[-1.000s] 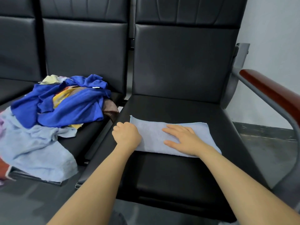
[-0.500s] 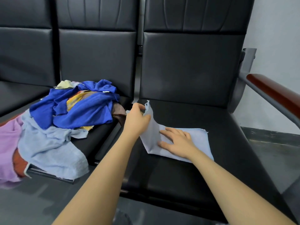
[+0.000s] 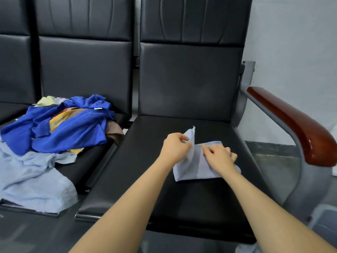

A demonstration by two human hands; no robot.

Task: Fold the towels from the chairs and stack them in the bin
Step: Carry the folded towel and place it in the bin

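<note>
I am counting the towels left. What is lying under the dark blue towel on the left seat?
Under the dark blue towel show parts of a yellow-orange cloth, a brown one and a light blue towel. What lies deeper is covered.

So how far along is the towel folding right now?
Early, it seems. Done: nothing visibly stacked; no bin is in view. In hand: one light blue towel on the right seat, part folded; the left hand pinches its raised end, the right hand grips the part lying flat. Left: the pile of unfolded towels on the next seat, blue, pale blue and other colours.
</note>
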